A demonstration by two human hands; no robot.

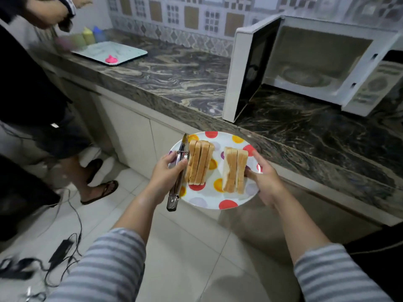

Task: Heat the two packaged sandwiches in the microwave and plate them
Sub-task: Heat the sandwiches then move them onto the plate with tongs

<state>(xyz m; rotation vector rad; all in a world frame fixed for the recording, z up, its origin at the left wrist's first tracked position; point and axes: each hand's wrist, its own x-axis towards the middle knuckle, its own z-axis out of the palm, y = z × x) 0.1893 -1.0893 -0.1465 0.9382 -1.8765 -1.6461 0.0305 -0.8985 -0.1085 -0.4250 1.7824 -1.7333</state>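
A white plate [220,199] with coloured dots is held in the air in front of the counter. Two sandwiches stand on it on their edges: one on the left [199,164], one on the right [235,170]. My left hand [165,173] grips the plate's left rim together with metal tongs [177,177] that lie along that rim. My right hand [265,179] holds the plate's right rim. The white microwave [322,59] stands on the counter at the right with its door [244,75] swung open and its chamber empty.
A dark marbled counter [174,77] runs across the view. A pale tray [113,52] with a pink blob and coloured bottles [89,35] sit at its far left. Another person [32,94] stands at the left. Cables [61,253] lie on the tiled floor.
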